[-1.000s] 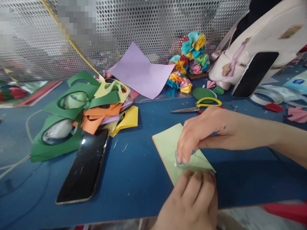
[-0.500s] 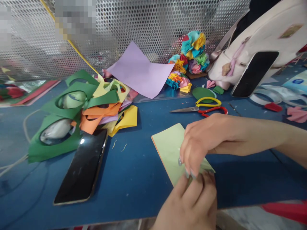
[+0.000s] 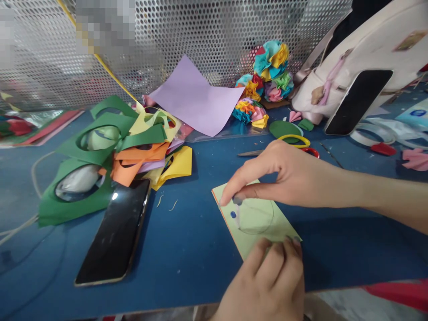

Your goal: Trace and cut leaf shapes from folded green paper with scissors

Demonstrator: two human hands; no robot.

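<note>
A light green sheet (image 3: 284, 229) lies on the blue table with an orange layer showing along its left edge. A thin round outline is visible on it. My left hand (image 3: 267, 272) is over the sheet's near end, its bent fingers close together on the paper and its thumb hidden. My right hand (image 3: 281, 174) hovers at the far left corner, index finger and thumb apart, other fingers tucked out of sight. Below its thumb, a small blue round piece (image 3: 233, 214) sits beside a blurred whitish strip. Scissors (image 3: 294, 141) with yellow and red handles lie partly behind my right hand.
Left are cut paper scraps (image 3: 143, 154) and a black phone (image 3: 115, 236). A purple sheet (image 3: 197, 100) and colourful paper balls (image 3: 271, 60) stand behind. Another phone (image 3: 359, 102) leans on a pale bag (image 3: 377, 44); tape rolls (image 3: 371, 133) lie at right.
My right hand has moved up and left from beside my left hand, its thumb and index finger now spread. The round outline and blue piece have come into view. My left hand stays.
</note>
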